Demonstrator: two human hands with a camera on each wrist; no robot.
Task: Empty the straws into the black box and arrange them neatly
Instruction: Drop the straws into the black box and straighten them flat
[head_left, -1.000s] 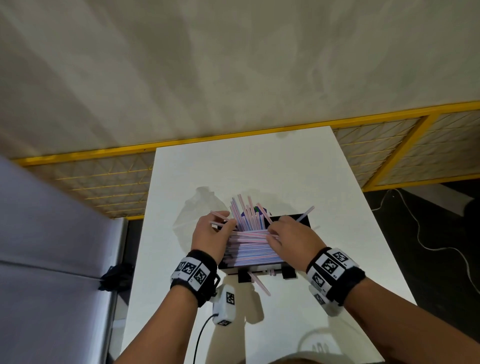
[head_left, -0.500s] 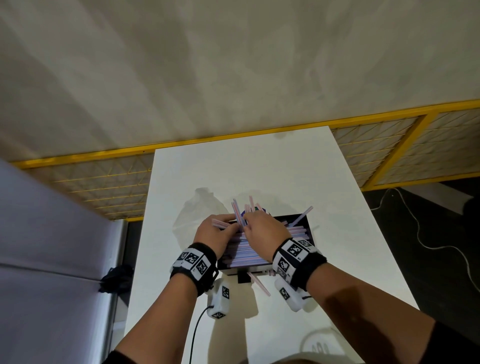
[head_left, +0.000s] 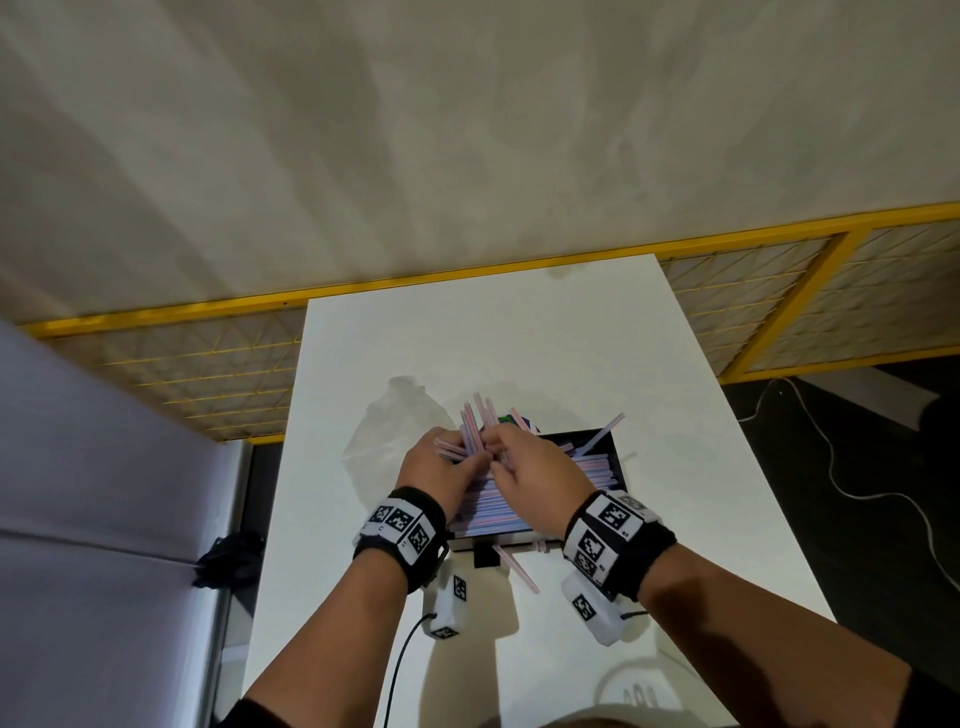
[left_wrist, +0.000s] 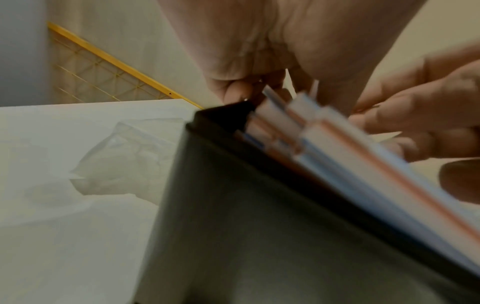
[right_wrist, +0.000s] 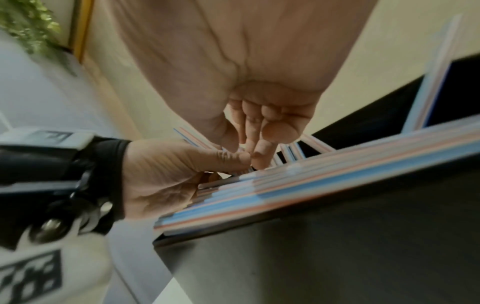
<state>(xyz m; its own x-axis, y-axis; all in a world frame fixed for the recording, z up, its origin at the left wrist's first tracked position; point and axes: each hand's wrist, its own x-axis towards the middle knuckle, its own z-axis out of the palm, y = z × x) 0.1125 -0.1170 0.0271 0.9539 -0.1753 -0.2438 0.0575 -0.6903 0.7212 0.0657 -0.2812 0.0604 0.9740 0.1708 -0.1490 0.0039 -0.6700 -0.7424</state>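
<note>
A black box (head_left: 618, 459) stands on the white table (head_left: 519, 332), filled with a flat stack of pink and blue straws (head_left: 587, 470). Several crooked straws (head_left: 474, 422) stick up at its back left corner. My left hand (head_left: 457, 463) grips straw ends there, with its fingers (left_wrist: 233, 90) curled at the box (left_wrist: 233, 205) corner. My right hand (head_left: 511, 453) meets it over the same corner, and its fingertips (right_wrist: 255, 156) pinch the upright straws. The stack (right_wrist: 337, 176) lies level with the rim. One straw (head_left: 602, 435) leans out at the back right.
One loose straw (head_left: 517, 567) lies on the table in front of the box. An empty clear plastic bag (head_left: 395, 421) lies left of the box. A green and purple object (head_left: 514, 420) peeks out behind it. Yellow mesh fencing (head_left: 208, 364) runs behind the table.
My right hand has moved left across the box, from the stack's middle to the back left corner beside my left hand. My left hand stays at that end.
</note>
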